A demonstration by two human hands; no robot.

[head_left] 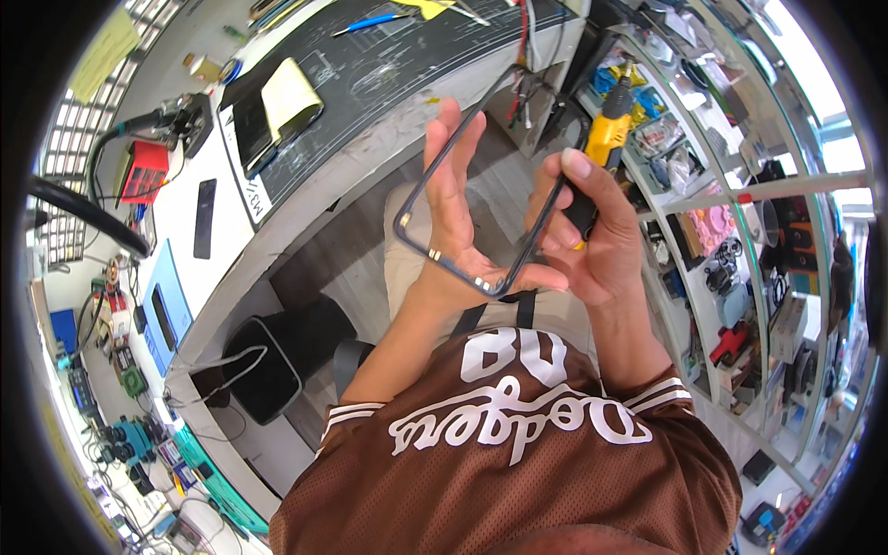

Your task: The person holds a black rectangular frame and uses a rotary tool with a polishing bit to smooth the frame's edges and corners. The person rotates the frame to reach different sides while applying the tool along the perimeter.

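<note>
Shelves at three o'clock holding bagged items, our left hand, fingers and thumb spread, behind a black frame, our right hand pinching its side

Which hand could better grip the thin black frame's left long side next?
Probably the left hand: it appears open just behind that side of the thin black frame, while the right hand pinches the opposite side. Any contact on the left is unclear.
</note>
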